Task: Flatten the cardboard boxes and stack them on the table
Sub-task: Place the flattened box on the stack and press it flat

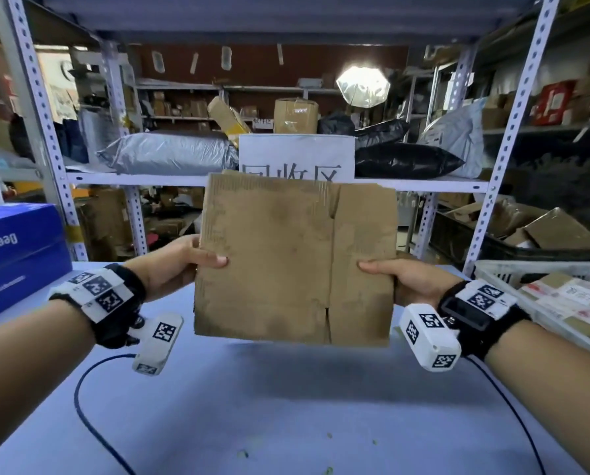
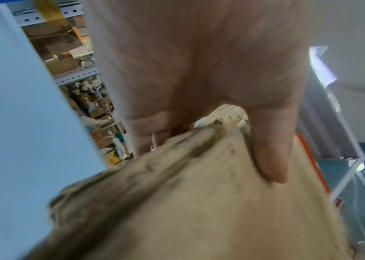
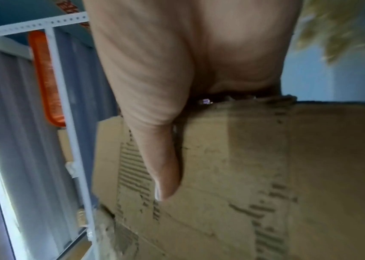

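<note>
The left hand (image 1: pixel 175 260) gripped the left edge of a flattened, worn brown cardboard box (image 1: pixel 295 258), its thumb laid across the near face and its fingers curled behind. The left wrist view showed that thumb (image 2: pixel 270 151) pressed onto the frayed cardboard (image 2: pixel 199 202). The right hand (image 1: pixel 412 281) gripped the opposite edge in the same way, thumb (image 3: pixel 157 158) flat on the scuffed board (image 3: pixel 243 176). The box was held upright in the air between both hands, above the pale blue table (image 1: pixel 286 406) and not touching it. A blue carton (image 1: pixel 16 255) sat at the table's left, a white mesh basket of parcels (image 1: pixel 561 296) at its right. Behind stood grey metal shelving (image 1: pixel 149 178) with a white printed sign (image 1: pixel 297 156).
</note>
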The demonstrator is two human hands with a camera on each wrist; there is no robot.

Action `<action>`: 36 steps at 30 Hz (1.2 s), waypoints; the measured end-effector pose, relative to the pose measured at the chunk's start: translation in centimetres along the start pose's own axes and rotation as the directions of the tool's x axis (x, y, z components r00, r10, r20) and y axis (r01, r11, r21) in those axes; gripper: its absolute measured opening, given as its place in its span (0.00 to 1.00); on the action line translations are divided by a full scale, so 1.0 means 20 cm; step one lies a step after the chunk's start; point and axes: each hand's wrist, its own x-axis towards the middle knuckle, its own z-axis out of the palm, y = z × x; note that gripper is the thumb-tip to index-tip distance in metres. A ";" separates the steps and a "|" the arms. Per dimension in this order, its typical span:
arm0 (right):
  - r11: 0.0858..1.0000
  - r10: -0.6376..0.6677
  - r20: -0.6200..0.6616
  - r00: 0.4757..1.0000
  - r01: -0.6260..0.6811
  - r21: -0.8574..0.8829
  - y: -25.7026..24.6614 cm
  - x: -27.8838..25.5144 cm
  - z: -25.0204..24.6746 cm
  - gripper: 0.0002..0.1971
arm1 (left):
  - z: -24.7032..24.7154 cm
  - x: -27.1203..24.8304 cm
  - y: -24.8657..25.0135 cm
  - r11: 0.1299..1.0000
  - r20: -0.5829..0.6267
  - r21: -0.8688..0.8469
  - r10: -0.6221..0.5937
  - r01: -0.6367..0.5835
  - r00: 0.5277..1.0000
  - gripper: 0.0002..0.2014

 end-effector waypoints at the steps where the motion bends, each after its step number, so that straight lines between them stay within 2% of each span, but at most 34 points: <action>1: 0.997 -0.080 0.006 0.997 0.080 -0.009 -0.02 0.01 0.00 0.38 | 0.00 0.00 0.03 0.998 0.011 0.017 0.062 -0.062 0.998 0.33; 2: 0.988 -0.154 0.008 0.988 0.154 -0.029 -0.03 0.02 0.01 0.41 | 0.00 0.01 0.04 0.993 0.023 0.035 0.109 -0.110 0.994 0.35; 4: 0.973 -0.209 0.034 0.977 0.211 -0.096 -0.01 0.04 0.03 0.37 | 0.01 0.02 0.00 0.991 0.055 0.052 0.124 -0.127 0.991 0.38; 6: 0.952 -0.152 0.081 0.985 0.168 -0.254 0.08 0.05 0.04 0.30 | 0.00 0.01 -0.12 0.998 0.066 0.060 0.015 -0.019 0.998 0.39; 8: 0.937 -0.074 0.098 0.992 0.102 -0.333 0.14 0.06 0.04 0.28 | 0.00 0.02 -0.22 0.994 0.052 0.077 -0.081 0.077 0.995 0.37; 11: 0.949 -0.112 0.129 0.985 0.144 -0.279 0.11 0.06 0.05 0.30 | -0.04 0.05 -0.22 0.993 0.039 0.109 -0.053 0.049 0.998 0.34; 13: 0.951 -0.197 0.061 0.979 0.206 -0.233 0.11 0.06 0.05 0.34 | -0.04 0.05 -0.20 0.992 0.035 0.129 -0.016 0.011 0.999 0.34; 15: 0.948 -0.225 0.008 0.974 0.221 -0.230 0.14 0.06 0.05 0.38 | -0.02 0.05 -0.21 0.988 0.030 0.153 0.008 -0.012 1.000 0.33; 19: 0.954 -0.184 0.040 0.982 0.189 -0.233 0.23 0.06 0.06 0.42 | 0.00 0.03 -0.26 0.993 0.060 0.112 -0.046 0.039 0.997 0.33; 22: 0.946 -0.145 0.059 0.988 0.156 -0.284 0.22 0.08 0.04 0.44 | -0.02 0.05 -0.22 0.964 0.086 0.255 -0.100 0.075 0.991 0.28; 25: 0.915 -0.114 0.024 0.993 0.114 -0.388 0.17 0.10 0.03 0.43 | -0.03 0.05 -0.17 0.930 0.059 0.361 -0.101 0.073 0.993 0.27; 26: 0.911 -0.122 0.016 0.992 0.119 -0.395 0.15 0.11 0.02 0.41 | -0.04 0.05 -0.15 0.933 0.042 0.353 -0.086 0.066 0.995 0.29; 29: 0.950 -0.133 -0.075 0.988 0.105 -0.295 0.12 0.14 -0.01 0.33 | -0.06 0.05 -0.11 0.978 -0.066 0.194 -0.066 0.078 0.996 0.44; 31: 0.988 -0.075 -0.154 0.985 0.052 -0.145 0.09 0.16 -0.01 0.31 | -0.04 0.06 -0.11 0.990 -0.136 0.062 -0.116 0.125 0.984 0.39; 33: 0.998 0.039 -0.153 0.987 -0.046 -0.040 0.06 0.20 0.00 0.29 | -0.02 0.08 -0.14 0.969 -0.167 -0.055 -0.247 0.241 0.954 0.33; 34: 0.992 0.094 -0.144 0.985 -0.105 -0.070 0.06 0.22 0.00 0.29 | -0.01 0.08 -0.16 0.947 -0.152 -0.083 -0.320 0.310 0.935 0.32; 36: 0.948 0.176 -0.179 0.968 -0.215 -0.235 0.10 0.27 -0.01 0.34 | 0.01 0.08 -0.21 0.913 -0.111 -0.089 -0.406 0.398 0.907 0.32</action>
